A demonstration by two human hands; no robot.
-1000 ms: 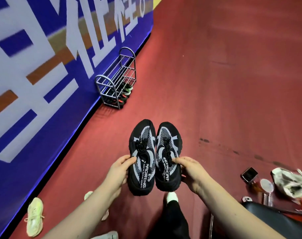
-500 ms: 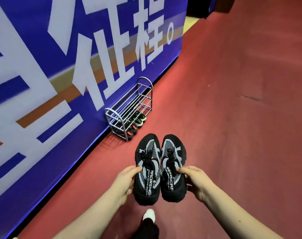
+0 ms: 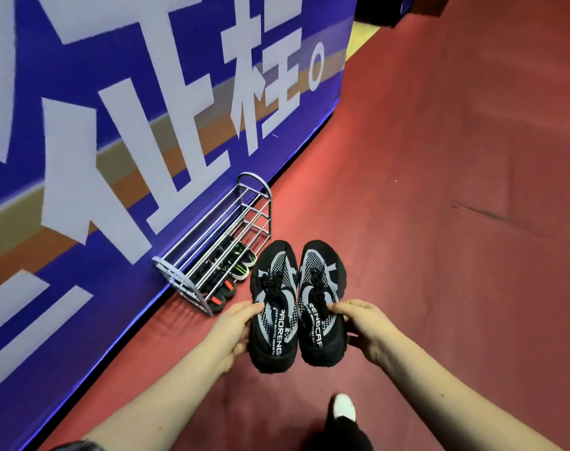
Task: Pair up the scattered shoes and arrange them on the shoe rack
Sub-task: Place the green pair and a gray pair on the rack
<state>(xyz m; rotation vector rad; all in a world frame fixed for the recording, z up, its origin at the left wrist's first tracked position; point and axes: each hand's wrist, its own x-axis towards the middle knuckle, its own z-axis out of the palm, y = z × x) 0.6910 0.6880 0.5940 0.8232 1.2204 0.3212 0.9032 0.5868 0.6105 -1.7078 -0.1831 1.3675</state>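
I carry a pair of black and grey mesh shoes side by side, toes pointing away from me. My left hand grips the left shoe by its outer side. My right hand grips the right shoe the same way. The silver wire shoe rack stands on the floor against the blue wall, just left of and beyond the shoes. On its lowest shelf sit a black pair with red marks and a black pair with green and white toes. The upper shelves hold nothing.
A blue banner wall with large white characters runs along the left. Red floor spreads to the right and ahead. My foot in a white shoe shows at the bottom.
I have walked closer to the rack, which now looks larger and sits right beside the held shoes. The scattered shoes and clutter seen earlier have dropped out of view. My grip is unchanged.
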